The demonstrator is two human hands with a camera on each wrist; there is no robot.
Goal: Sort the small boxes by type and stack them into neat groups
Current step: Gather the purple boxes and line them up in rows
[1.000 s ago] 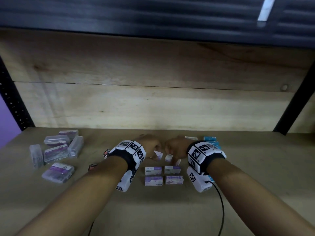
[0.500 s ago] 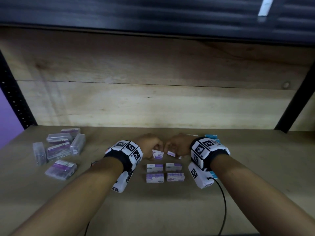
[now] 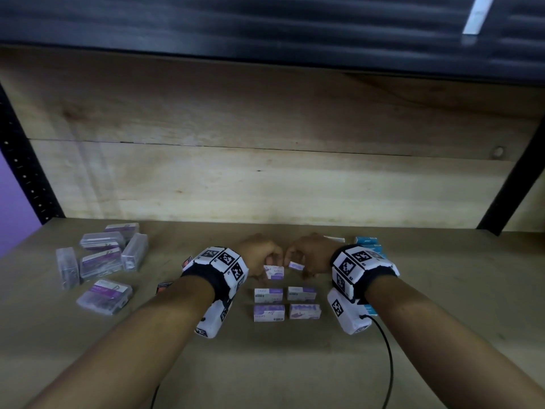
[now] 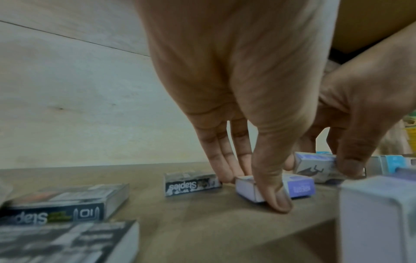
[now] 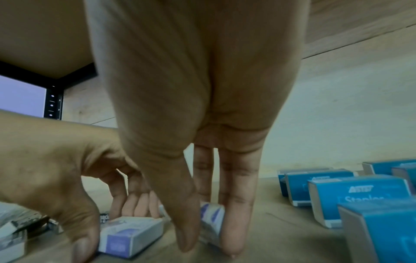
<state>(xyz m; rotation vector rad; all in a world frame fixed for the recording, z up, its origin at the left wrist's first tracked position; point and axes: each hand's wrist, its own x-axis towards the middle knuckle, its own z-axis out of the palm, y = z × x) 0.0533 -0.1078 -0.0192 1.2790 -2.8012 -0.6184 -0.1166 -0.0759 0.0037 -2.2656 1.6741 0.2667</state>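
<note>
Left hand (image 3: 261, 255) pinches a purple box (image 3: 275, 273) on the shelf (image 3: 442, 320); right hand (image 3: 309, 255) pinches another (image 3: 295, 265), probably tilted. Set both square behind the purple rows (image 3: 286, 304).

Purple-and-white boxes (image 3: 269, 295), blue boxes (image 5: 358, 191), black-and-white checkered wristbands (image 3: 219, 262)

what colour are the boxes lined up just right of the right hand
Blue, with white ends: the blue boxes show best in the right wrist view, beside the right hand.

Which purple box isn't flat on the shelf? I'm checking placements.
The purple box pinched by the right hand is lifted and tilted; the left hand's box lies flat.
</note>
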